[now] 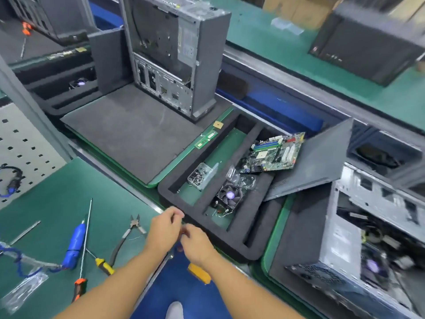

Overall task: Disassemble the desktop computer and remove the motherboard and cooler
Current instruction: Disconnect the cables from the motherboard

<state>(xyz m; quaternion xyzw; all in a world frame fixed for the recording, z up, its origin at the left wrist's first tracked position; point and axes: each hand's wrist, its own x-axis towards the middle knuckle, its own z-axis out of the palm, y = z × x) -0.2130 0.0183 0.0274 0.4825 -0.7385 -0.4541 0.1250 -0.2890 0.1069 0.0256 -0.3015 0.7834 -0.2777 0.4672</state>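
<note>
A green motherboard (273,153) lies tilted in the back of a black foam tray (253,245). In the same tray, nearer me, sits the cooler (227,196) with its fan up. An emptied grey computer case (174,54) stands upright on a foam mat (128,132). My left hand (165,229) and my right hand (195,242) meet just in front of the tray's near corner, fingers curled and fingertips close together. Blur hides whether anything small is between them.
A clear box of screws (200,176) and a memory stick (205,139) lie by the tray. A loose side panel (310,162) leans on a second, opened case (345,238) at right. A blue electric screwdriver (74,245), pliers (128,236) and screwdrivers (103,265) lie on the green bench at left.
</note>
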